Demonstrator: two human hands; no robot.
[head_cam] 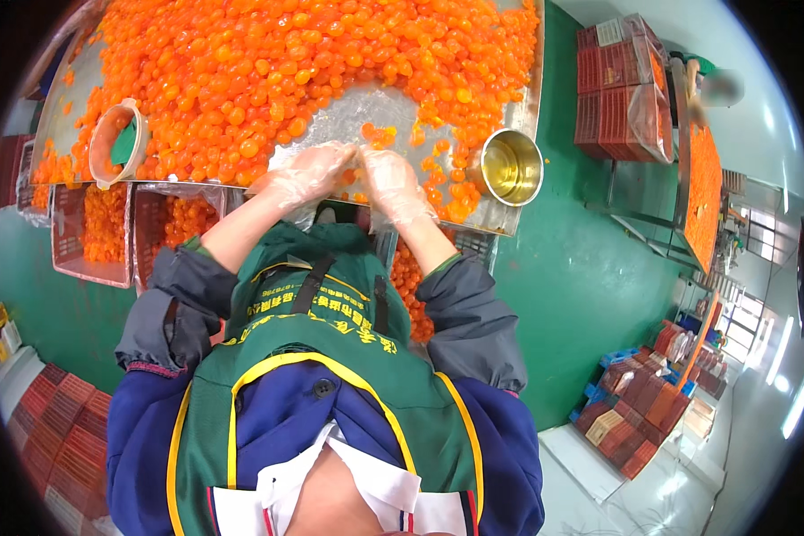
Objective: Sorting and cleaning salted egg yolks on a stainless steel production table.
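Both my hands wear clear plastic gloves and meet at the fingertips over the front edge of the metal table (368, 107). My left hand (315, 171) reaches in from the left, fingers curled toward the other. Opposite it is my right hand (392, 177), also curled. A few orange egg yolks (350, 177) show between and below the hands; whether the fingers grip any is hidden. Beyond them spreads a large heap of egg yolks (254, 80). To the right, a steel cup (511, 167) holds yellow liquid. A white plastic tub (141, 144) with something green inside sits at the left.
Below the table's front edge stand red plastic crates (94, 273) of yolks, some lined with film. At right, stacked crates (620, 120) stand by another yolk-covered table (703, 194), with a person (700, 67) there. More crates (60, 429) lie behind at left. The floor (556, 281) is green.
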